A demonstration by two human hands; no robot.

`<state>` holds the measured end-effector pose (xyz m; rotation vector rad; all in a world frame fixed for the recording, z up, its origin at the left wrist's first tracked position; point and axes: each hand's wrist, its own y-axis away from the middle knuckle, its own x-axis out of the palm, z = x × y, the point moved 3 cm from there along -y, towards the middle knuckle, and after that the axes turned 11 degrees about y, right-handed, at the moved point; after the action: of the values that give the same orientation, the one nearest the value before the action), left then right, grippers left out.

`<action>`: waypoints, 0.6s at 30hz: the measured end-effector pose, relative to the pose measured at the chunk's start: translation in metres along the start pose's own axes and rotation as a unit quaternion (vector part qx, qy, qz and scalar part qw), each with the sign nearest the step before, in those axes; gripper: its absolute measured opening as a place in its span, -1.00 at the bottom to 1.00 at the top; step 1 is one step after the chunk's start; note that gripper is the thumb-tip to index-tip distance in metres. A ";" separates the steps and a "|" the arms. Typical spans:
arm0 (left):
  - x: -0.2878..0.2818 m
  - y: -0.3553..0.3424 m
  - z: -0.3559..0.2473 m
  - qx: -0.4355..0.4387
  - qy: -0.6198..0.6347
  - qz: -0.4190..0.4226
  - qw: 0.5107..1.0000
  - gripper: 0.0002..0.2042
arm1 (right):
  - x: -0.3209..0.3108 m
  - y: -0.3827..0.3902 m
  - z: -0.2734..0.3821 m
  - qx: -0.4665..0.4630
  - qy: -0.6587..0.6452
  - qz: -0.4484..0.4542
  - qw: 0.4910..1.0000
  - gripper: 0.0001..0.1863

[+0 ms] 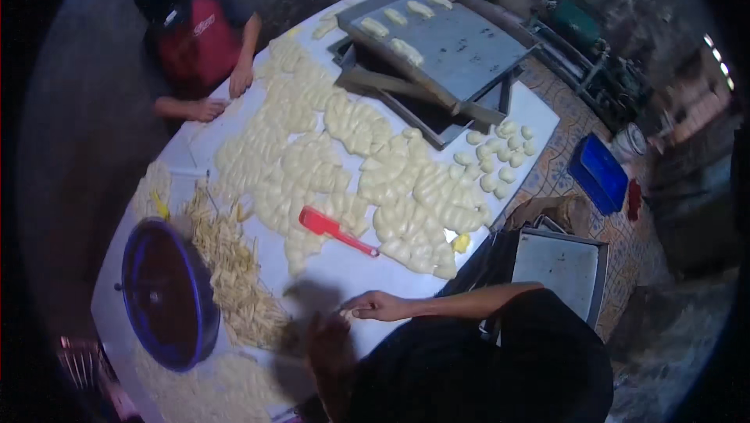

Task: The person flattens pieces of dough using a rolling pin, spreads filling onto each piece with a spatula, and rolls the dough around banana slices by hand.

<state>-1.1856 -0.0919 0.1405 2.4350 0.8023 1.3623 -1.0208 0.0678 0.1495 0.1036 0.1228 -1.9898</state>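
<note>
Over the near edge of the white table (pixel 328 268), my right hand (pixel 379 306) is closed, fingers pinching a small pale piece of dough (pixel 348 314). My left hand (pixel 330 335) meets it from the left, dark in shadow, its fingers hard to make out. Beside my left hand lies a heap of thin pale-yellow strips (pixel 234 278). Many smooth, elongated dough pieces (pixel 355 124) cover the table ahead of my hands, in touching rows. A red flat-headed tool with a handle (pixel 332 228) rests among them.
A dark round basin with a blue rim (pixel 205 321) stands left. Stacked metal trays (pixel 461 44), the top one with several dough pieces, sit at the far right. Small dough balls (pixel 500 153) lie near them. Across the table, a person in red (pixel 205 36) works. Another tray (pixel 553 263) is at my right.
</note>
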 end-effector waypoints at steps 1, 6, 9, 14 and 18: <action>0.056 -0.008 -0.009 -0.016 -0.006 0.028 0.999 -0.43 | -0.016 0.006 -0.020 0.209 -0.228 0.025 0.950 -0.59; 0.182 -0.014 -0.031 0.191 -0.187 -0.055 0.962 -0.42 | -0.157 0.022 0.046 0.191 -0.548 -0.140 0.802 -0.51; 0.160 -0.051 -0.011 0.103 -0.221 -0.029 0.969 -0.45 | -0.326 0.015 0.110 0.148 0.038 -0.254 0.955 -0.59; 0.185 -0.055 0.009 0.070 -0.290 -0.041 0.954 -0.54 | -0.495 -0.020 0.127 0.137 0.363 -0.369 0.845 -0.53; 0.088 -0.060 0.022 0.121 -0.228 -0.088 0.962 -0.59 | -0.529 -0.030 0.086 0.238 0.447 -0.371 0.778 -0.46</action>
<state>-1.1514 0.0086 0.1637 2.6271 1.0734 0.6284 -0.8334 0.5468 0.3045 1.5533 0.2970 -2.5341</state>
